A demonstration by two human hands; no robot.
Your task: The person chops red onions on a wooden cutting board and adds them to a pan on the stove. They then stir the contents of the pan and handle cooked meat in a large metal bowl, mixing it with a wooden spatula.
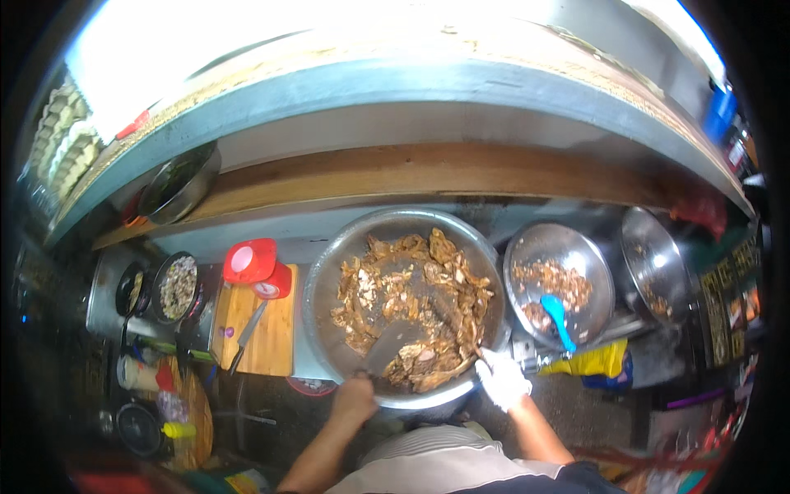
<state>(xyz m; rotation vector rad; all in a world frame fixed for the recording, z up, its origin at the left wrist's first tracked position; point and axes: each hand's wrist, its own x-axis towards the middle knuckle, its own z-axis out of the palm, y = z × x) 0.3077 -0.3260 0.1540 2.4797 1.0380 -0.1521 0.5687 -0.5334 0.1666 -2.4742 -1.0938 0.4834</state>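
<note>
A wide steel basin [321,346] lies before me, holding a ring of browned, cooked meat pieces [472,284] with smaller chopped bits in the middle. My bare left hand [355,400], at the near left rim, grips a cleaver [390,347] by its handle; the broad blade reaches in over the meat. On the near right, my right hand [506,381] wears a white glove. Its fingers close on the brown end of a dark, blurred tool [453,321] that slants into the basin. I cannot tell exactly what that tool is.
Left stand a wooden cutting board [278,346] with a knife [250,330] and a red kitchen scale [253,265], then a pan of chopped food [179,289]. Right are a steel bowl [515,265] with chopped meat and a blue spoon [558,321], and another bowl [657,259]. A shelf [395,80] overhangs the back.
</note>
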